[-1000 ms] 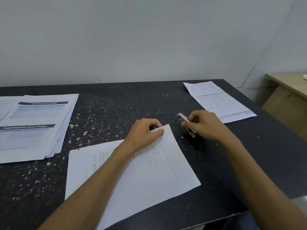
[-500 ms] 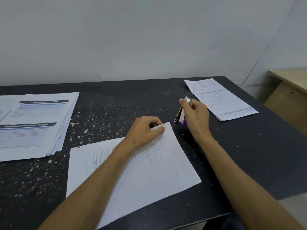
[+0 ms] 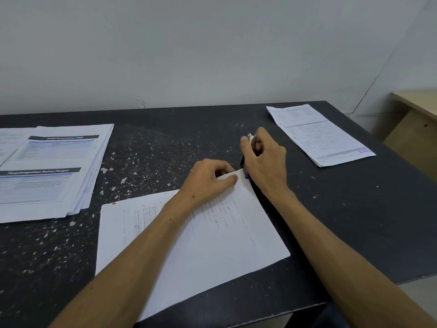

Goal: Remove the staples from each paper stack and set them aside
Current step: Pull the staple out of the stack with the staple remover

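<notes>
A white paper stack point(image 3: 208, 247) with handwriting lies on the dark table in front of me. My left hand point(image 3: 208, 179) pinches its far right corner, fingers curled over the paper's edge. My right hand point(image 3: 264, 162) is just right of that corner, shut on a small metal and purple staple remover point(image 3: 246, 162) held upright, its lower end at the paper's corner. The staple itself is too small to make out.
A thick pile of printed papers point(image 3: 47, 169) lies at the left of the black speckled table point(image 3: 354, 221). Another printed stack point(image 3: 319, 133) lies at the far right. A wooden desk point(image 3: 418, 124) stands beyond the table's right edge.
My right hand lifted the staple remover off the table, turned it upright and brought it down to the paper's corner. My left hand stayed on the corner.
</notes>
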A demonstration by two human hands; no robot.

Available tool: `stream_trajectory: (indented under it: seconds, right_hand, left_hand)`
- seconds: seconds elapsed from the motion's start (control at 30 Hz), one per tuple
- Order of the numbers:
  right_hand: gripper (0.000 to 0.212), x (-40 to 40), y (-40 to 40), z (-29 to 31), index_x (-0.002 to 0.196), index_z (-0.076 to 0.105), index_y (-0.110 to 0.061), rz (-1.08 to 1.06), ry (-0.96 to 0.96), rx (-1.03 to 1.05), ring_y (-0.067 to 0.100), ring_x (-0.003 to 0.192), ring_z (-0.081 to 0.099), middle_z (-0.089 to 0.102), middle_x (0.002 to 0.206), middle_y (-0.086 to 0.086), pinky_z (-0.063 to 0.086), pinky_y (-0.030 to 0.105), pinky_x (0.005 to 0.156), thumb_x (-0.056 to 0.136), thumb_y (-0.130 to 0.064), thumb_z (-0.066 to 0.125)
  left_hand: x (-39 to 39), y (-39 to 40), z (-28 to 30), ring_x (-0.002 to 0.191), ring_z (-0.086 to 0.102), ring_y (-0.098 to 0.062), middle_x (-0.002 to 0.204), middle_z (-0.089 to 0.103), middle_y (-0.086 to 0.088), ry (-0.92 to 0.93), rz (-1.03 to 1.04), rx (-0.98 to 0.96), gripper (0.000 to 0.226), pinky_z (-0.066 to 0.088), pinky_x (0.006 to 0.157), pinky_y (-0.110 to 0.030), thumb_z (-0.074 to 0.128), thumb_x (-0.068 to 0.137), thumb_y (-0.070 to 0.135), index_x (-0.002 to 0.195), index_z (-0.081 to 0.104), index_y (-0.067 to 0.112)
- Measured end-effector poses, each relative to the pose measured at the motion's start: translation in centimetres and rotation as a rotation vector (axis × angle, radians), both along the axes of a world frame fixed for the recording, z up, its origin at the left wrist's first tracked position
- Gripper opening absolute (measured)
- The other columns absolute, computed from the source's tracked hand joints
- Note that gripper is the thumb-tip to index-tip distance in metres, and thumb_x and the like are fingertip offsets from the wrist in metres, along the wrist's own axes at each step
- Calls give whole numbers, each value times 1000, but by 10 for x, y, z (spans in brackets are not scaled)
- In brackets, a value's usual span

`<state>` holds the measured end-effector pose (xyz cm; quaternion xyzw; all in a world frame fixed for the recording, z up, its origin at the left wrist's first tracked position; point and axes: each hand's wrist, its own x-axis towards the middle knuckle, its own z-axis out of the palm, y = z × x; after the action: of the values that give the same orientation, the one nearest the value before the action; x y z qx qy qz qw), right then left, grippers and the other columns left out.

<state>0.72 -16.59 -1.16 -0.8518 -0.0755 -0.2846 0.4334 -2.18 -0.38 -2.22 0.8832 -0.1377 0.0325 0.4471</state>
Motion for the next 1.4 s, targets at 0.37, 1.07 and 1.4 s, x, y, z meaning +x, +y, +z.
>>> stream_trajectory:
  seconds: [0.37,1.07,1.4]
  right_hand:
    - [26,1,3,-3,89,47,-23,-68,-6,-152,12,53,54,54,63,-11,46,24,59,103,-42,56]
    - [64,14,2,8,64,61,-3,41,225,-135,22,53,59,61,56,8,52,39,62,106,-50,47]
    - [68,19,5,8,70,62,1,101,283,-191,28,61,63,63,61,10,57,51,71,106,-54,43]
  left_hand:
    - [1,-2,-2,73,68,-5,78,74,12,-58,47,56,9,54,69,-21,76,87,29,86,78,21]
    - [3,1,-4,75,69,-4,79,74,13,-49,22,38,7,57,72,-25,77,84,31,84,76,23]
    - [4,1,-5,73,69,-7,77,74,11,-52,12,40,7,58,72,-29,75,83,31,82,75,24]
